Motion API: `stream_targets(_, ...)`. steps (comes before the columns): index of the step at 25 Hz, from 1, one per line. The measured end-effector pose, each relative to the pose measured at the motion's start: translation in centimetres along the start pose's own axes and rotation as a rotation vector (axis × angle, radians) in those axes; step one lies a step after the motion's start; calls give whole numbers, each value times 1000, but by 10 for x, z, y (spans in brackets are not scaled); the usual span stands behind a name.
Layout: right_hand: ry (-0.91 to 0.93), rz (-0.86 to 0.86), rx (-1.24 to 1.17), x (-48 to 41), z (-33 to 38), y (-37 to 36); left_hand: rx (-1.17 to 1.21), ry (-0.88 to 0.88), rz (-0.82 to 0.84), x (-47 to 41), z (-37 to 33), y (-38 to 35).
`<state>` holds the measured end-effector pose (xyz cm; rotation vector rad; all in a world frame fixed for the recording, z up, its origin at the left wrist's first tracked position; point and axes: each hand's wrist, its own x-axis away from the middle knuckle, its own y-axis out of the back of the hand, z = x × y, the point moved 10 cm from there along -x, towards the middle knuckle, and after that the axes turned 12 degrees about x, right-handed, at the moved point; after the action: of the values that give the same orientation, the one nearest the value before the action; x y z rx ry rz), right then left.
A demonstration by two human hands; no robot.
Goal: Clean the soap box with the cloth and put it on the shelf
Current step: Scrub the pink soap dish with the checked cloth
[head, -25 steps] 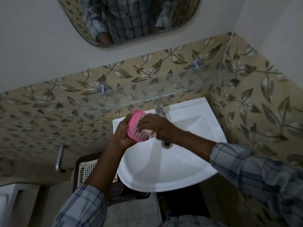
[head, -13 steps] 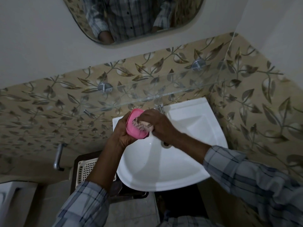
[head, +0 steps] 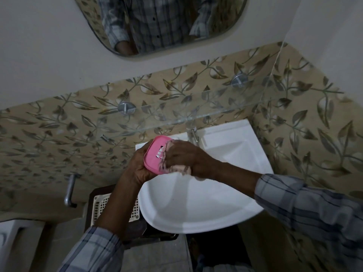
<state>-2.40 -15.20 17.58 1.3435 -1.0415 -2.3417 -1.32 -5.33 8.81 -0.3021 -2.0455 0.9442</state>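
Observation:
A pink soap box (head: pixel 155 154) with slots in its bottom is held tilted on edge over the left rim of the white sink (head: pixel 206 205). My left hand (head: pixel 137 165) grips it from the left and below. My right hand (head: pixel 186 158) holds a pale patterned cloth (head: pixel 176 168) bunched in its fingers and presses it against the box's right side. A clear glass shelf (head: pixel 196 116) runs along the tiled wall just above the sink, with nothing on it.
A chrome tap (head: pixel 193 134) stands at the back of the sink, close behind my right hand. A mirror (head: pixel 167 22) hangs above. Lower left are a white perforated basket (head: pixel 100 209) and a metal handle (head: pixel 69 191) on the wall.
The soap box has turned so more of its slotted pink face shows, and my right hand has slid the cloth to the box's right and lower edge.

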Motion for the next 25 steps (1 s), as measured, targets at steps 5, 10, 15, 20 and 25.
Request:
stream_targets(5, 57, -18, 36, 7, 14, -6, -37, 42, -9, 2, 1, 1)
stream_targets(10, 6, -27, 56, 6, 14, -4, -16, 17, -46, 4, 0, 9)
stream_targets(15, -283, 42, 133, 8, 11, -5, 33, -167, -230, -6, -12, 24)
stream_targets(20, -1213, -63, -267, 13, -15, -29, -133, -580, -367, -6, -28, 23)
stream_targets(25, -430, 136, -41, 11, 7, -8, 14, -290, -296, -7, -17, 30)
